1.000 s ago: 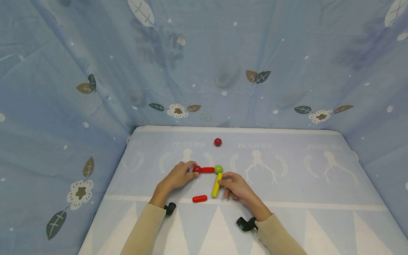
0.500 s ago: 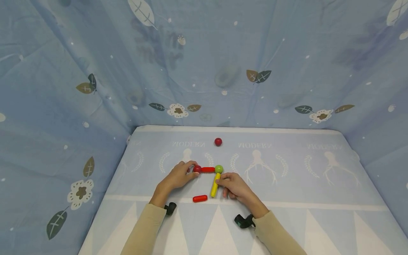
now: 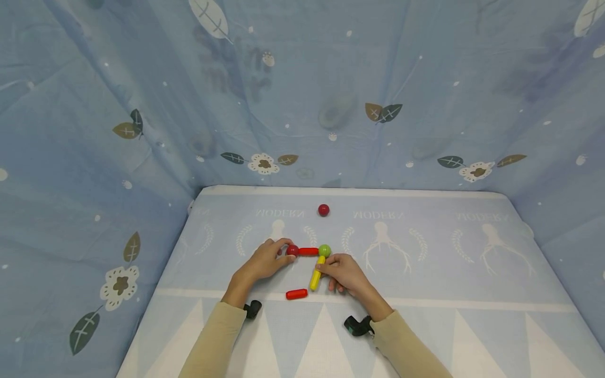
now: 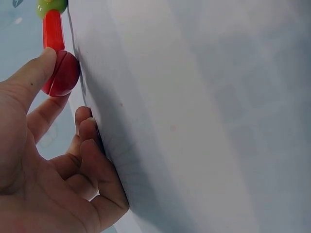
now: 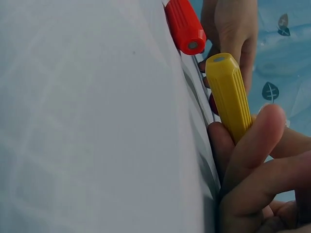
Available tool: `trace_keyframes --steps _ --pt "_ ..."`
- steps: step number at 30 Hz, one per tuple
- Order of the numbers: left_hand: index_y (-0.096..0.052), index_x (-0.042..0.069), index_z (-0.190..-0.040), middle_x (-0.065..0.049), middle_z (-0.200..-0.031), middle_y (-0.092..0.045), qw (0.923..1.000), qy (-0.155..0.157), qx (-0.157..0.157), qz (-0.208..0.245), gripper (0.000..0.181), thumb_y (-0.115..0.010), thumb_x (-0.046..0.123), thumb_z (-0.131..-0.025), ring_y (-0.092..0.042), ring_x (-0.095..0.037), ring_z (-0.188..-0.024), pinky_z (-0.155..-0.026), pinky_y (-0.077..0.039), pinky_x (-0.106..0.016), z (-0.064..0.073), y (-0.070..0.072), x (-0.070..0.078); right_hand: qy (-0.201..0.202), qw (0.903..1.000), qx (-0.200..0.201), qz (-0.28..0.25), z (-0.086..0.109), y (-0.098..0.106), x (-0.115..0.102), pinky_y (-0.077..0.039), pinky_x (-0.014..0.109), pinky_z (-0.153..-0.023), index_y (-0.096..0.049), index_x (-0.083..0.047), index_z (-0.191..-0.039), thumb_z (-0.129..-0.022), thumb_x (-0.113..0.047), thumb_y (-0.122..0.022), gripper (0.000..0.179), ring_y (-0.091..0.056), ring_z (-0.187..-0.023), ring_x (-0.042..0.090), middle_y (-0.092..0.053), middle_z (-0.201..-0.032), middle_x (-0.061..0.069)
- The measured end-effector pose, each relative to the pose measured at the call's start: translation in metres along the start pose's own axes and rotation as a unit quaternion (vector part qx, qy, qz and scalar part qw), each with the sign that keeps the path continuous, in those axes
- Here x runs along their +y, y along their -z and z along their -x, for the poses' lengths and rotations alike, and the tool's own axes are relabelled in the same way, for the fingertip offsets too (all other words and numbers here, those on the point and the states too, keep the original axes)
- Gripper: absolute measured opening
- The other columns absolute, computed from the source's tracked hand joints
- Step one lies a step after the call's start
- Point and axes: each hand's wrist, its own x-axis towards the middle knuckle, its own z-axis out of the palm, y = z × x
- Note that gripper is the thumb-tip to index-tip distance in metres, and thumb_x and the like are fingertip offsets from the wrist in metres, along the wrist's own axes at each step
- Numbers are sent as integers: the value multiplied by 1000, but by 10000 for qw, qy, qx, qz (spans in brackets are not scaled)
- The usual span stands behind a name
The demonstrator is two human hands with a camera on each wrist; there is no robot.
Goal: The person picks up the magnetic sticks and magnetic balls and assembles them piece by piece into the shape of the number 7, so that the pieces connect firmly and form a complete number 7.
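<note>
My left hand (image 3: 264, 261) pinches a red ball (image 3: 293, 250) between thumb and finger; the left wrist view shows a groove round this ball (image 4: 67, 75). From the ball a red magnetic rod (image 3: 309, 251) runs right to a green ball (image 3: 324, 250). My right hand (image 3: 350, 274) pinches a yellow magnetic rod (image 3: 314, 281), whose far end is at the green ball; whether they touch is hard to tell. In the right wrist view, the near end of the yellow rod (image 5: 227, 94) bears a grey metal disc. Its other end is hidden by my fingers.
A loose red rod (image 3: 296, 294) lies on the table between the hands, nearer to me. Farther back sits another red ball (image 3: 323, 210). The patterned tabletop (image 3: 425, 283) meets blue printed cloth (image 3: 302, 105) behind and at the sides.
My right hand has shifted slightly left, and the near end of the yellow rod has swung a little left with it. The left hand has held its place on the red ball.
</note>
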Motion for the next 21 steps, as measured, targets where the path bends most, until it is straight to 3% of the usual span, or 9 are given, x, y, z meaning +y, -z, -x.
trace_keyframes --steps 12,17,21 --pt "-62 27 -127 -3 -93 -51 9999 -75 47 49 36 -71 37 -93 -49 -20 -82 -64 -42 -34 -1 -1 -2 -37 9987 383 320 2 -5 -5 -39 23 -37 -62 2 -100 -88 -33 -79 41 -52 -38 13 -72 -76 9" --pt "-54 23 -141 -5 -103 -54 9999 86 95 99 54 -72 39 -93 -53 -21 -88 -73 -49 -38 4 1 0 -33 9988 392 285 2 -6 -4 -40 23 -37 -62 3 -100 -88 -33 -79 41 -53 -38 13 -72 -77 9" --pt "-46 19 -147 -7 -113 -54 9991 137 381 145 66 -74 39 -91 -55 -22 -98 -84 -52 -41 15 2 4 -28 9988 387 300 2 -6 -3 -40 23 -37 -61 3 -101 -88 -33 -79 42 -53 -38 13 -72 -76 9"
